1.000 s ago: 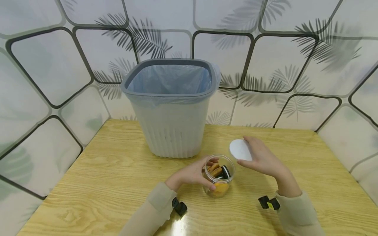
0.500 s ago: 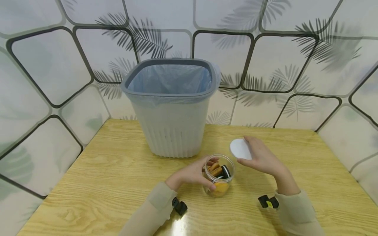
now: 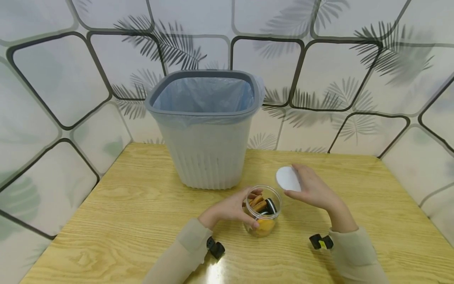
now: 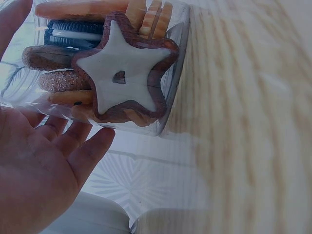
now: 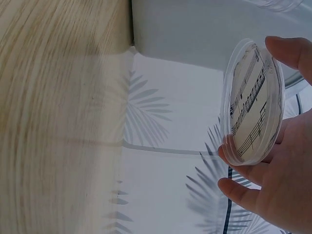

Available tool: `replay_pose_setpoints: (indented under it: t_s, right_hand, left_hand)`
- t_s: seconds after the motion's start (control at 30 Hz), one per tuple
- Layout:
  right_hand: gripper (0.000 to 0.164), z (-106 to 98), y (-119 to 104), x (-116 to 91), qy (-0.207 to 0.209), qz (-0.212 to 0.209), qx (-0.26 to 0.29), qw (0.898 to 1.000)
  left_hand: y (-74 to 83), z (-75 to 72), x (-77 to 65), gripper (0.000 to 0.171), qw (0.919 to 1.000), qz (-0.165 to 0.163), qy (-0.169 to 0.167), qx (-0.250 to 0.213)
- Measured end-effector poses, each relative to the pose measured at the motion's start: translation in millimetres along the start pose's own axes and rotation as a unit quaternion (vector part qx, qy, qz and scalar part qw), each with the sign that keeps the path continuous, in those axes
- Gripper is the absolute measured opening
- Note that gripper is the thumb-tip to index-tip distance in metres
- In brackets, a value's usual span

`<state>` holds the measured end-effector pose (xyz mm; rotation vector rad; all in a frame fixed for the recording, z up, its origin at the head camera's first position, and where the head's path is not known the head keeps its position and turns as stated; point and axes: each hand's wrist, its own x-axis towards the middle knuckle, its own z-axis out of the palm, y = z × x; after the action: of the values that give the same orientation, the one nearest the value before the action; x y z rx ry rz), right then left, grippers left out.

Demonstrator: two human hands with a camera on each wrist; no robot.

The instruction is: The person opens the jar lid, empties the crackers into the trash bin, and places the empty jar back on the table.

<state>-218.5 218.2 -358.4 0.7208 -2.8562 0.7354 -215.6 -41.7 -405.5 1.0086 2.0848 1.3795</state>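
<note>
The left hand [image 3: 230, 209] curls its fingers round a clear jar [image 3: 262, 228] on the desk [image 3: 117, 221]; mixed cookies inside include a white-iced star [image 4: 134, 63]. Nearby, the right hand [image 3: 313, 189] pinches a music-printed round lid [image 3: 286, 179]. Behind stands a bag-lined bin [image 3: 209, 154], then a leaf-patterned wall [image 3: 340, 71].

Clock positions refer to the head view, with the jar as dial centre.

Jar [image 3: 266, 217]: quantity 1.
Lid [image 3: 288, 179]: 1, at 1 o'clock.
Bin [image 3: 209, 154]: 1, at 11 o'clock, fitted with 1 liner [image 3: 209, 94].
Table [image 3: 124, 213]: 1.
Hands: 2; left hand [image 3: 230, 207] at 9 o'clock, right hand [image 3: 313, 191] at 2 o'clock.
Sleeves: 2; left sleeve [image 3: 184, 248] at 8 o'clock, right sleeve [image 3: 354, 248] at 4 o'clock.
Star-shaped biscuit [image 4: 134, 83]: 1 visible.
Dark sandwich biscuit [image 3: 271, 207]: at least 1.
Biscuits, total: several; overlapping, exact count indeterminable.
</note>
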Motion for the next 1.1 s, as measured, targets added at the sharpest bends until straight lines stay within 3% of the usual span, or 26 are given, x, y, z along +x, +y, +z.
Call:
replay_pose_setpoints:
  t_s: [1.1]
  right_hand:
    - [0.079, 10.9, 9.0, 4.6, -0.017, 0.008, 0.009, 1.000]
  left_hand:
    - [-2.6, 0.0, 0.9, 0.088, 1.0000, -0.008, 0.003, -0.004]
